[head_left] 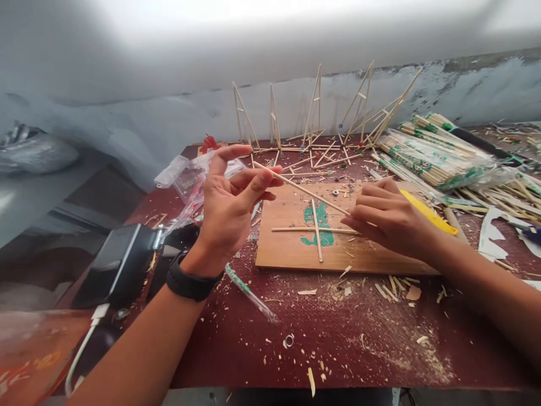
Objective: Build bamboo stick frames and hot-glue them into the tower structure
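Observation:
A thin wooden chopstick slants between my hands above a wooden board. My left hand pinches it near its upper end with thumb and fingertips, the index finger raised off it. At the lower end, the fingers of my right hand are closed on the stick. Beneath it, a longer stick and a shorter stick form a cross on the board, over a green cartoon figure. The right end of the longer stick runs behind my right hand.
Several stick frames stand along the wall. Wrapped chopstick bundles lie at the right, near a yellow-handled tool. A black case with a white cable sits at the left. Wood shavings and a metal ring lie on the red table.

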A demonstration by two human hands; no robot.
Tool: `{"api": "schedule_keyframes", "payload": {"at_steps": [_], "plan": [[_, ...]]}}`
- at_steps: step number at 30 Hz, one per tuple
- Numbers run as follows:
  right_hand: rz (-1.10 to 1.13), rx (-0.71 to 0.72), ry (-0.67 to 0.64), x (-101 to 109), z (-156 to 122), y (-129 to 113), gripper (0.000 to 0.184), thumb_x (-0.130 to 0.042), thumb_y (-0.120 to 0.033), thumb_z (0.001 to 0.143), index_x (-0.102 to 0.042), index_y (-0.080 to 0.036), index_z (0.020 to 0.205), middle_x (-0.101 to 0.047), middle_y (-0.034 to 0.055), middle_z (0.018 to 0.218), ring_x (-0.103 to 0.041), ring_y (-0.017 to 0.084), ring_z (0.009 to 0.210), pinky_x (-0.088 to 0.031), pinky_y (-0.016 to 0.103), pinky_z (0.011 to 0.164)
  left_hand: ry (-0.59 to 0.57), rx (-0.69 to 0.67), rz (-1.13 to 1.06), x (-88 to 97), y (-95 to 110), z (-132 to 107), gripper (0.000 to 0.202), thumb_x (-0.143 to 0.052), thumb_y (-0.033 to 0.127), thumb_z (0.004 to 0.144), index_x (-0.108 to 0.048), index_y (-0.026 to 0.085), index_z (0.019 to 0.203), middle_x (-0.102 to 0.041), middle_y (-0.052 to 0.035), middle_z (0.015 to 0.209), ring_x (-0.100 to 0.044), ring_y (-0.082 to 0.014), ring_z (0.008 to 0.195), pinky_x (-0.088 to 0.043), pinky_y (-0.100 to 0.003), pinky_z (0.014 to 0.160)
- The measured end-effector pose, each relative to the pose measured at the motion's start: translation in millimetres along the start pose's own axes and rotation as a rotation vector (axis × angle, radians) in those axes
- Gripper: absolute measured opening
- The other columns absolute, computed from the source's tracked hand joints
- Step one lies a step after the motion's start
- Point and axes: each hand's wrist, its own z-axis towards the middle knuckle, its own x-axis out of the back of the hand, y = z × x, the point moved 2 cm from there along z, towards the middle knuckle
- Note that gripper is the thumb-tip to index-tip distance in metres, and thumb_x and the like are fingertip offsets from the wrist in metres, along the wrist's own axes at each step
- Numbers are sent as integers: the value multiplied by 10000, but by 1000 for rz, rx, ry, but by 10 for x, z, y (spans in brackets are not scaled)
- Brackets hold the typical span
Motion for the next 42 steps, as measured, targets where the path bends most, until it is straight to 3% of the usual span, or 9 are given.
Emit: {"api": "schedule_keyframes", "payload": {"at_steps": [3, 8, 10, 14, 17, 27, 36, 39, 42], "plan": [[8, -7, -9, 3, 41, -117, 416, -599, -229, 1108, -473, -229, 712, -583, -19, 663, -451, 153, 685, -366, 347, 764, -73, 9, -3, -127, -4, -72, 529, -917, 458, 877, -532, 319, 1212, -839, 32, 883, -854, -257, 1061, -726, -360, 796], [-34, 4, 11, 10, 84, -245, 430, -579, -237, 1118, -509, -222, 694, -605, -3, 652, -471, 160, 674, -374, 354, 758, -273, 96, -46, -410, -42, -260, 483, -869, 290, 906, -545, 277, 1264, -845, -9, 914, -868, -263, 972, -750, -404, 893], [-36, 9, 6, 15, 87, -260, 404, -557, -293, 1135, -581, -219, 739, -642, 12, 679, -518, 172, 707, -388, 353, 765, -252, 48, -24, -440, -39, -282, 408, -819, 232, 926, -559, 266, 1237, -832, -4, 903, -863, -236, 938, -746, -381, 889], [46, -44, 55, 36, 33, -163, 292, -540, -339, 1144, -704, -215, 937, -726, 28, 763, -599, 188, 749, -398, 360, 765, -73, -95, 128, -338, -16, -207, 290, -702, 169, 962, -587, 254, 1215, -779, 11, 908, -839, -187, 906, -729, -347, 883], [108, -121, 99, 29, -26, -40, 248, -552, -278, 1130, -700, -213, 942, -752, 20, 781, -641, 183, 738, -404, 369, 761, -20, -169, 197, -278, -28, -156, 290, -667, 168, 972, -610, 252, 1243, -769, 8, 944, -827, -174, 920, -721, -337, 875], [199, -208, 64, -41, -35, -42, 357, -515, -335, 1146, -662, -226, 839, -708, 8, 726, -586, 173, 713, -393, 367, 757, -152, -154, 229, -477, -121, -304, 290, -659, 207, 989, -652, 244, 1277, -753, -15, 961, -820, -189, 990, -714, -383, 969], [263, -213, -100, -60, -37, -27, 349, -552, -264, 1119, -625, -212, 782, -662, 11, 767, -542, 157, 737, -387, 356, 789, 13, -205, 392, -212, -119, -127, 394, -669, 156, 947, -570, 249, 1317, -746, 2, 930, -778, -164, 868, -651, -317, 786], [267, -204, -41, -60, -62, 40, 307, -576, -252, 1100, -650, -215, 805, -675, 11, 761, -564, 161, 732, -388, 355, 766, -47, -150, 543, -133, -204, -74, 407, -669, 88, 895, -587, 226, 1270, -727, 23, 839, -705, -140, 704, -565, -280, 651], [255, -223, 33, -54, -88, 123, 273, -602, -239, 1075, -651, -218, 808, -682, 13, 753, -569, 162, 708, -393, 341, 715, -156, -110, 679, -98, -299, -59, 415, -643, 41, 859, -620, 196, 1243, -718, 23, 798, -664, -136, 639, -521, -288, 641]]}}
